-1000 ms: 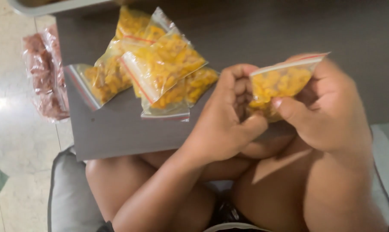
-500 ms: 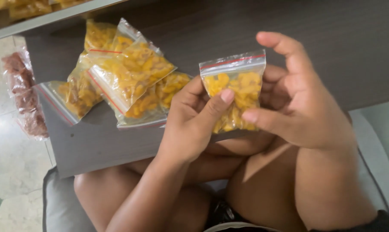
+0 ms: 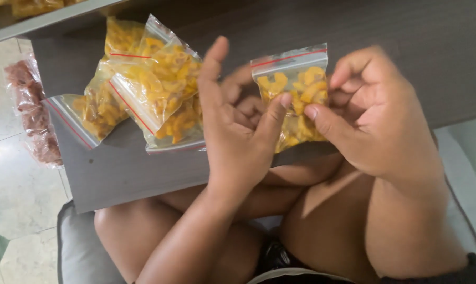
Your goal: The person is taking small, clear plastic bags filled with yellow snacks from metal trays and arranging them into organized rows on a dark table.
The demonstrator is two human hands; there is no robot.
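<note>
**A:** Starting closest to the camera: bare knees, person sitting cross-legged on a grey cushion [image 3: 77, 247], pulled right up to the edge of a low dark counter [image 3: 132, 168]. Probably why everything sits within easy reach.

**B:** And the hands?

**A:** Both are on one small clear zip bag [image 3: 295, 94] full of yellow curly snack pieces. It's held up in the air just above the counter's near edge, upright, red seal strip on top. The left hand [image 3: 238, 131] has its thumb pressed on the front of the bag and the index finger sticking straight up, other fingers curled behind. The right hand [image 3: 374, 115] pinches the bag's right side, thumb in front, fingers folded around the back. So neither is spread wide, both are closed on that bag. Holding it by the lower half like that looks like a way to keep the seal strip free, though that's my guess.

**B:** What's further back?

**A:** To the left on the counter, a loose pile of filled bags [image 3: 143, 89] of the same kind, overlapping and lying flat. Beyond the counter's left edge there's a bag of reddish-brown stuff [image 3: 33, 115] on the pale tiled floor [image 3: 12, 194]. At the far top left, the rim of a grey tray [image 3: 48, 18] with more yellow pieces in it.
</note>
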